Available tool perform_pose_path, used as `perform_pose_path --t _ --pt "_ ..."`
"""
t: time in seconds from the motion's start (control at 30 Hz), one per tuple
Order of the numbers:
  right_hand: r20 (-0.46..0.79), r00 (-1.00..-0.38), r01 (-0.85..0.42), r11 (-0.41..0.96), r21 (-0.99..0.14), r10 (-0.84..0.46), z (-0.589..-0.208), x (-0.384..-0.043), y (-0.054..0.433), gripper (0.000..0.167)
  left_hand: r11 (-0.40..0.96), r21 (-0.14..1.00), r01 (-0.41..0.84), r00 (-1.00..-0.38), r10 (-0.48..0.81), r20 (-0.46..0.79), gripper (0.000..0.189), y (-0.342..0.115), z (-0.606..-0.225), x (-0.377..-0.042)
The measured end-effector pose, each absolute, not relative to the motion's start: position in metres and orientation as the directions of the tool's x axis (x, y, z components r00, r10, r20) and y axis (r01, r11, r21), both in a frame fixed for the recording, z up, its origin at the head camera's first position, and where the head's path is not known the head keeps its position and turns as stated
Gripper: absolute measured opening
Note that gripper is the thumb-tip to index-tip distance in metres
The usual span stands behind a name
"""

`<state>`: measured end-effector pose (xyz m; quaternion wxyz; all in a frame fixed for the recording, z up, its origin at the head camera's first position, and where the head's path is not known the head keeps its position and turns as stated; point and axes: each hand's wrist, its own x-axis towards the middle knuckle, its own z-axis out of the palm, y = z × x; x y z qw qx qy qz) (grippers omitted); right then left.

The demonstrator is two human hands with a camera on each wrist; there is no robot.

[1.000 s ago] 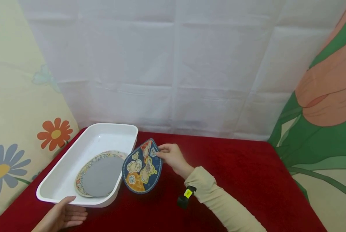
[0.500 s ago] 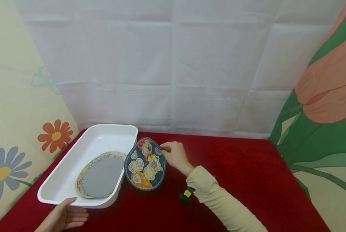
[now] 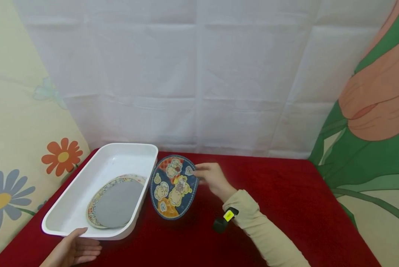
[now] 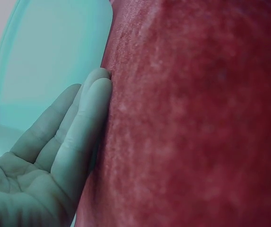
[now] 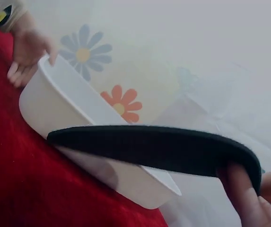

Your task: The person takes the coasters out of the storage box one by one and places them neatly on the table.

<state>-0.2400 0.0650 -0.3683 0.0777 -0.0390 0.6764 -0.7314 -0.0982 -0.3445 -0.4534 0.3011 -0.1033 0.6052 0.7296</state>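
My right hand (image 3: pixel 214 180) pinches the blue cartoon mat (image 3: pixel 172 188) by its right rim, tilted over the counter (image 3: pixel 269 189), just right of the white tray (image 3: pixel 129 155) at the left edge; looks oval, print facing me, long axis roughly towards the far edge. My left hand (image 3: pixel 74 249) grips the tray's near rim, fingers straight outside; mat's patch lettering unreadable.

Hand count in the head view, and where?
2. Left hand: at the white tub, thumb over its near rim. Right hand: pinching the edge of the round patterned mat, beside the tub. Neither is fully hidden.
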Motion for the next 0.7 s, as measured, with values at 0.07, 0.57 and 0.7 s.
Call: perform_pose_path --t 0.07,0.57,0.7 --pt "-0.061 -0.987 0.077 -0.103 -0.992 -0.151 -0.370 -0.240 0.066 0.028 -0.087 0.822 -0.562 -0.798 0.319 -0.511 0.061 -0.345 -0.454 -0.098" --pt "-0.094 -0.994 0.104 -0.227 -0.968 -0.052 -0.368 -0.241 0.095 0.032 -0.086 0.822 -0.562 -0.799 0.312 -0.514 0.061 -0.345 -0.453 -0.097" --pt "-0.090 -0.995 0.095 -0.252 -0.963 -0.033 -0.365 -0.243 0.102 0.034 -0.091 0.818 -0.568 -0.798 0.304 -0.521 0.061 -0.344 -0.452 -0.097"
